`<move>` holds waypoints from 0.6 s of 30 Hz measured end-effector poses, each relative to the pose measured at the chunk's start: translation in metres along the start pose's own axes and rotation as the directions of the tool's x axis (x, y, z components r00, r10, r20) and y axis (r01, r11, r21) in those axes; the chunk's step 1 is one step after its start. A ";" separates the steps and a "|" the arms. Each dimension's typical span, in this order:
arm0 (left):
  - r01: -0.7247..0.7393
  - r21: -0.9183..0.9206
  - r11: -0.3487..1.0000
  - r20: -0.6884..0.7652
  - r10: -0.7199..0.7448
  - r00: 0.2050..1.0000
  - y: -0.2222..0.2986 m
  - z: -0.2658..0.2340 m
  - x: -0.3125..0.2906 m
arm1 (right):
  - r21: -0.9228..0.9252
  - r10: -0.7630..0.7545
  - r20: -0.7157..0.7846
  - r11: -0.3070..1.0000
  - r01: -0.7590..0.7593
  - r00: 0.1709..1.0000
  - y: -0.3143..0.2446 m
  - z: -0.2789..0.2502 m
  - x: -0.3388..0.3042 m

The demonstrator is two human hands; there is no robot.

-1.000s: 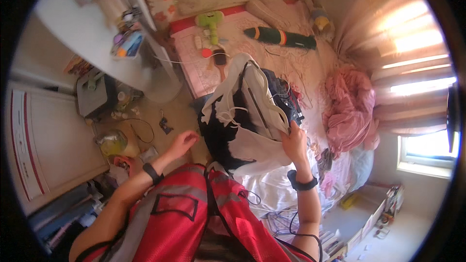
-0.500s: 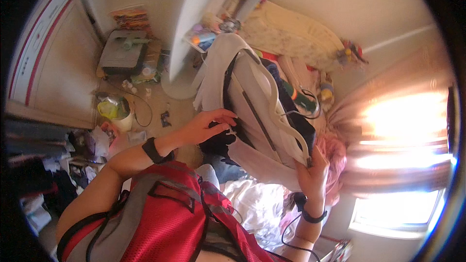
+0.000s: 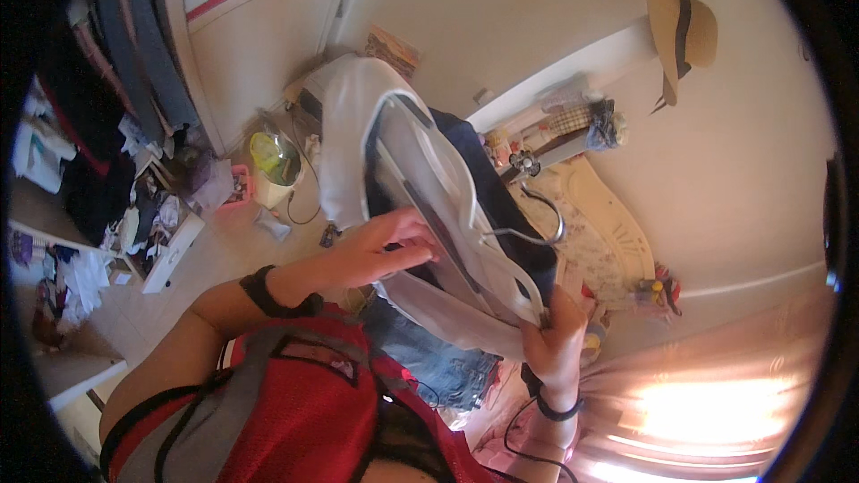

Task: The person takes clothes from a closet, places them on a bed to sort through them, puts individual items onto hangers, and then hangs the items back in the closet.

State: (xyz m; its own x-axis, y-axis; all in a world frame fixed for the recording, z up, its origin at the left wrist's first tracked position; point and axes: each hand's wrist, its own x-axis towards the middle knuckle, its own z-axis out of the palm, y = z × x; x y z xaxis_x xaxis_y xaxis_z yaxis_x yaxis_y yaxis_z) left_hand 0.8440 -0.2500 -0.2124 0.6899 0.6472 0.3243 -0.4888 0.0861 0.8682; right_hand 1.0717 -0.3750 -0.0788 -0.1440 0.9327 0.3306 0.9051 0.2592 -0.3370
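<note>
A pale white garment (image 3: 353,125) with a dark navy part (image 3: 474,165) hangs around a white clothes hanger (image 3: 463,186) with a metal hook (image 3: 557,225). A long dark strip, perhaps a zip, runs down its pale inside. At the lower right end, my right hand (image 3: 557,335) grips the garment together with the hanger's end. My left hand (image 3: 398,246) reaches to the garment's opening, thumb apart from the fingers, its fingertips against the inner cloth and partly lost in shadow. Both wrists wear black bands.
Blue jeans (image 3: 429,349) lie below the garment. To the left stand open shelves and a drawer (image 3: 174,250) full of clothes, a bin (image 3: 273,165) with a yellow-green bag, and a pink basket (image 3: 240,183). A straw hat (image 3: 684,31) hangs on the wall; a curtain (image 3: 716,376) covers a bright window.
My view has turned, bringing the hat and shelves into sight. The garment has tilted, its hanger hook now clearly visible. My left hand has moved further over the inner cloth; the right keeps its grip.
</note>
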 end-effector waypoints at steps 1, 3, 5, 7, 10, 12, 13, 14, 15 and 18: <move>-0.027 0.020 0.999 -0.029 0.027 0.999 0.004 0.003 -0.013 | -0.001 -0.033 0.010 0.999 0.033 0.999 -0.007 0.001 0.000; -0.068 0.078 0.995 -0.122 0.078 0.990 0.009 -0.013 -0.036 | 0.016 -0.117 0.045 0.993 0.116 0.992 -0.014 0.020 0.014; -0.037 0.123 0.992 -0.247 0.066 0.967 0.011 -0.011 -0.077 | 0.027 -0.211 0.097 0.977 0.210 0.973 -0.029 0.037 0.012; 0.004 0.227 0.974 -0.344 0.076 0.936 0.017 -0.018 -0.118 | 0.021 -0.264 0.157 0.964 0.264 0.951 -0.047 0.058 0.015; -0.030 0.151 0.988 -0.505 0.104 0.857 0.028 -0.018 -0.174 | 0.284 -0.325 0.205 0.922 0.262 0.923 -0.074 0.091 0.024; -0.010 0.197 0.980 -0.605 0.130 0.785 0.044 -0.016 -0.220 | 0.447 -0.354 0.277 0.870 0.206 0.893 -0.109 0.113 0.027; -0.058 0.243 0.968 -0.617 0.200 0.761 0.053 -0.014 -0.241 | 0.353 -0.333 0.323 0.911 0.214 0.886 -0.127 0.121 0.027; -0.055 0.266 0.962 -0.637 0.219 0.739 0.061 -0.016 -0.262 | 0.379 -0.367 0.348 0.897 0.229 0.863 -0.143 0.129 0.027; -0.040 0.289 0.956 -0.653 0.228 0.722 0.068 -0.017 -0.283 | 0.429 -0.394 0.356 0.874 0.227 0.847 -0.158 0.138 0.023; 0.030 0.315 0.949 -0.728 0.222 0.649 0.093 -0.019 -0.332 | 0.537 -0.508 0.326 0.794 0.286 0.798 -0.196 0.168 0.031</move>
State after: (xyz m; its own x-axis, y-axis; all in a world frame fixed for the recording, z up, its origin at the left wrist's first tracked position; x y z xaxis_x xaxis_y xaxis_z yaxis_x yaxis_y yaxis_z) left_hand 0.5596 -0.4421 -0.2466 -0.0497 0.9904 0.1290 -0.2747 -0.1378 0.9516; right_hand 0.8231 -0.3550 -0.1505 -0.7046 0.6941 0.1475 0.4625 0.6068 -0.6464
